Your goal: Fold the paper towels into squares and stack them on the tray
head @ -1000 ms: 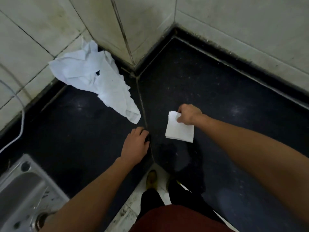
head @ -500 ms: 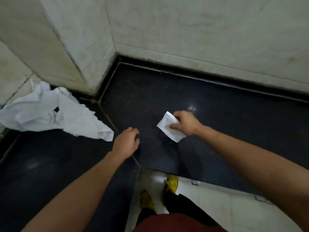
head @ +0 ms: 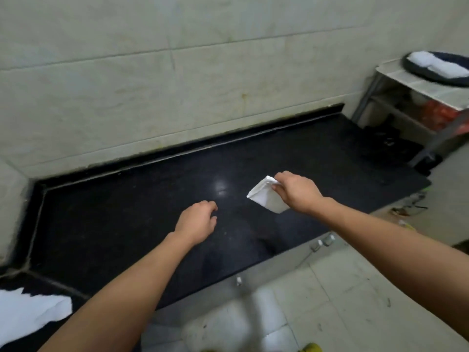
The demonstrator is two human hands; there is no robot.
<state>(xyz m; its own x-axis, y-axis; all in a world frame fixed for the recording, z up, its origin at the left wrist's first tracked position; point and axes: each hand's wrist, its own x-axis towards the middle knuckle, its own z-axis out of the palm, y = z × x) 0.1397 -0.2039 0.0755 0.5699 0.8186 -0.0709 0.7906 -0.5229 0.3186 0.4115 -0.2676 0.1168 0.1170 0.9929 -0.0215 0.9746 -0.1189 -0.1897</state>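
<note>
The folded paper towel point(head: 266, 198) hung above the black counter point(head: 152, 199), pinched in your right hand point(head: 297, 193), while your left hand point(head: 198, 223) hovered loosely curled and empty, the tray point(head: 436, 66) far right.

1. No text, label, brand, number or sign can be read anywhere in the head view.
2. Below the tray point(head: 431, 78), the red items point(head: 437, 114) are too blurred to tell whether they carry any print.
3. Well to the left of the tray and lower in the view, the folded paper towel point(head: 266, 199) shows only plain white faces.
</note>
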